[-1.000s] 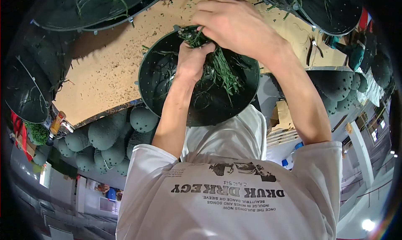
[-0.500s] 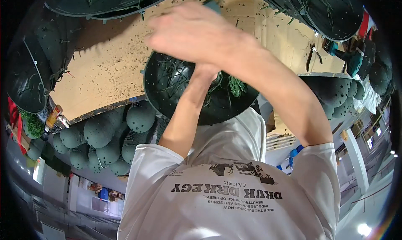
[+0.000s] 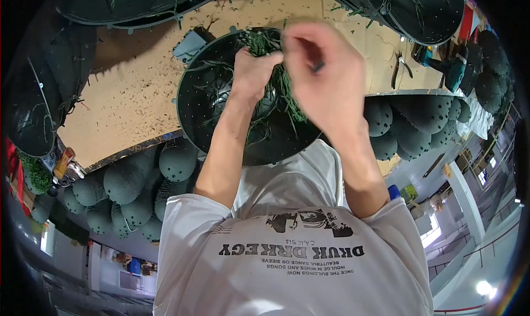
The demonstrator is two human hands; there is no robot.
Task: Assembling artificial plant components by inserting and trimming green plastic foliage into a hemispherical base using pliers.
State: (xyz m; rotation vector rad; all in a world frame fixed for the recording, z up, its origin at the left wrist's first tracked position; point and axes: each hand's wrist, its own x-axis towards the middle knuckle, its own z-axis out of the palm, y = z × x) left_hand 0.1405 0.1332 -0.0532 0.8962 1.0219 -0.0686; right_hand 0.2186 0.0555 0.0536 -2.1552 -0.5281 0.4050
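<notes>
A dark green perforated half-sphere shell (image 3: 207, 125) rests hollow side up between my lap and the table edge, with loose green strands inside. Above its hollow, my left hand (image 3: 255, 73) is closed around a bunch of green artificial foliage (image 3: 286, 92), whose strands hang down beside the fingers. My right hand (image 3: 331, 76), smeared by motion, is curled just right of the bunch. A small dark bit shows within its curled fingers, too unclear to name. The shell's bottom is partly hidden by my left forearm and the strands.
A grey block (image 3: 190, 45) sits left of the shell on the table (image 3: 130, 95), among green scraps. Pliers (image 3: 401, 70) and a teal power drill (image 3: 455, 73) lie at the right. Larger dark shells (image 3: 138, 9) stand at the back; grey-green half-spheres (image 3: 124, 181) are stacked below the table edge.
My right hand has swung from the far left, across my left arm, to the right of the bunch. My left hand has moved up and left; the grey block at the shell's left now shows.
</notes>
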